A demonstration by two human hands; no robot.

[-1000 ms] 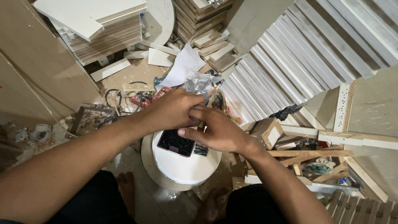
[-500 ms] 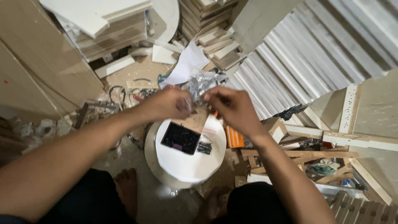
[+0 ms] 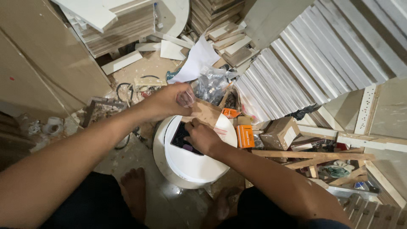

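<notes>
Right hand [image 3: 202, 136] reaches into the open box of dark screws [image 3: 181, 135] on the round white board [image 3: 199, 163], grip closing on some. Left hand [image 3: 169, 101] pinches a small clear bag [image 3: 185, 97], seemingly empty; filling looks barely begun.

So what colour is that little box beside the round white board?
Orange; the small box shows best in the head view.

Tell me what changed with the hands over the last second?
The right hand left the left hand and dropped into the dark screw box on the white round board. The left hand lifted slightly and now pinches a small clear bag. A brown card flap, earlier covered, now shows. The box, board and surrounding clutter stayed put.
</notes>
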